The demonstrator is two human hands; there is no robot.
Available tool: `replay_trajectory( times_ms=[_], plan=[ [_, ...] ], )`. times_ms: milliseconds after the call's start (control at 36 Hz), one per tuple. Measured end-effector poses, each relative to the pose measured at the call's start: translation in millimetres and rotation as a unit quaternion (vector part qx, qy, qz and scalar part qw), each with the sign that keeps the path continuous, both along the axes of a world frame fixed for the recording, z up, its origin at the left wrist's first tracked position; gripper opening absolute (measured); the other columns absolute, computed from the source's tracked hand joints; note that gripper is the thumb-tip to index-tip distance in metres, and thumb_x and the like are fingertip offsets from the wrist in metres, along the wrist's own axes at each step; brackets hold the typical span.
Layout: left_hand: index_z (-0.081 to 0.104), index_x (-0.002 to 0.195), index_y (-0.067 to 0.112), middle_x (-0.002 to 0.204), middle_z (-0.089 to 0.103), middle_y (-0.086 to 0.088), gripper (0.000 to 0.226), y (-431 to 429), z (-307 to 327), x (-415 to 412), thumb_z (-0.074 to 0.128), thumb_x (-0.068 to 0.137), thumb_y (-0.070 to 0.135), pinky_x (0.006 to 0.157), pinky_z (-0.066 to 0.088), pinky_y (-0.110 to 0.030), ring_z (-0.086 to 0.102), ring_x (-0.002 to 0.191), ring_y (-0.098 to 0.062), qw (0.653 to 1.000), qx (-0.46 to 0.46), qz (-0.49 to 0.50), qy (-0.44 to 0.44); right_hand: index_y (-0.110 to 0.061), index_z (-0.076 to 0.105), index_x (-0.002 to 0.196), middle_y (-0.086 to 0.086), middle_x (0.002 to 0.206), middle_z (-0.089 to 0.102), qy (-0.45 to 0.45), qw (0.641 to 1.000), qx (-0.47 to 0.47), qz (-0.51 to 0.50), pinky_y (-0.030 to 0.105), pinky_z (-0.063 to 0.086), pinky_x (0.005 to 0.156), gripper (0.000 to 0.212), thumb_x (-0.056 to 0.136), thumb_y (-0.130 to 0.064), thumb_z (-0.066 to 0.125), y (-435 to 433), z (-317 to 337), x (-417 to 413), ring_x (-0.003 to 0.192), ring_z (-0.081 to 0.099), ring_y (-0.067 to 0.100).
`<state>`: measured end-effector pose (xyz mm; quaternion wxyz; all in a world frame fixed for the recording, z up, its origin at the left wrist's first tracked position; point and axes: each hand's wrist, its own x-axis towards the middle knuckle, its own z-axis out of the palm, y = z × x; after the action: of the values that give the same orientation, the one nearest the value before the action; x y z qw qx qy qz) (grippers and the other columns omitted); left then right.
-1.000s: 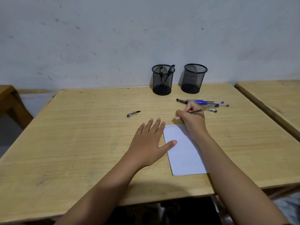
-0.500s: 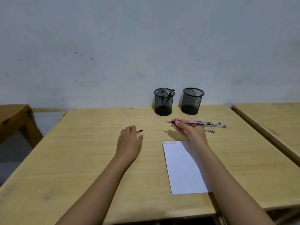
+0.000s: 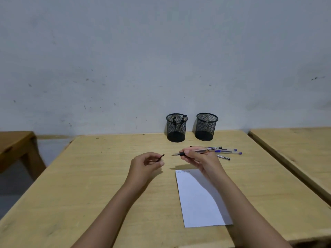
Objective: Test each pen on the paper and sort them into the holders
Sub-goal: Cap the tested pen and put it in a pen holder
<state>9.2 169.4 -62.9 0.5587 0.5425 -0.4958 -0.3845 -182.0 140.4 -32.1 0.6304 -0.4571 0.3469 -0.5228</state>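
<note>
My right hand (image 3: 200,158) holds an uncapped clear pen (image 3: 198,151) level above the table, its tip pointing left. My left hand (image 3: 145,164) pinches the pen cap (image 3: 161,157), lifted off the table, a short gap left of the pen tip. The white paper (image 3: 200,199) lies below my right hand, with small scribbles along its top edge. Several more pens (image 3: 229,152) lie on the table behind my right hand. Two black mesh holders stand by the wall: the left holder (image 3: 176,127) has two pens in it, the right holder (image 3: 206,127) shows none.
The wooden table (image 3: 100,185) reaches back to a pale wall. Another wooden table (image 3: 293,145) stands close on the right and a darker wooden piece (image 3: 16,145) on the left.
My right hand lifted the pen off the paper and turned it level. My left hand left the paper, reached the cap on the table and picked it up. The view tilted up.
</note>
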Motion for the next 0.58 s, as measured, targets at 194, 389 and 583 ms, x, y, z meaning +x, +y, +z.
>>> replay_trajectory(
  times_ms=[194, 389, 583],
  plan=[
    [0.073, 0.084, 0.015, 0.084, 0.072, -0.008, 0.017, 10, 16, 2, 0.079, 0.07, 0.007, 0.071, 0.052, -0.022, 0.062, 0.078, -0.011, 0.998, -0.023, -0.053, -0.005, 0.012, 0.065, 0.088, 0.018, 0.081, 0.072, -0.004, 0.999, 0.001, 0.037, 0.019, 0.056, 0.066, 0.011, 0.078, 0.007, 0.063, 5, 5, 4, 0.07, 0.07, 0.022],
    [0.073, 0.085, 0.016, 0.075, 0.072, 0.003, 0.019, 14, 27, 5, 0.076, 0.072, 0.003, 0.066, 0.051, -0.017, 0.064, 0.071, -0.007, 0.994, -0.02, -0.103, -0.036, 0.013, 0.065, 0.088, 0.019, 0.08, 0.071, -0.011, 0.998, 0.007, 0.067, 0.019, 0.056, 0.063, 0.012, 0.077, 0.007, 0.063, 10, 9, 7, 0.068, 0.07, 0.022],
    [0.074, 0.087, 0.01, 0.08, 0.072, 0.004, 0.019, 19, 28, 2, 0.08, 0.069, 0.011, 0.07, 0.05, -0.015, 0.066, 0.073, -0.005, 0.997, -0.006, -0.077, 0.015, 0.008, 0.066, 0.087, 0.016, 0.08, 0.071, -0.023, 0.998, -0.002, 0.062, 0.018, 0.055, 0.064, 0.011, 0.076, 0.005, 0.065, 14, 7, 10, 0.069, 0.07, 0.02]
  ],
)
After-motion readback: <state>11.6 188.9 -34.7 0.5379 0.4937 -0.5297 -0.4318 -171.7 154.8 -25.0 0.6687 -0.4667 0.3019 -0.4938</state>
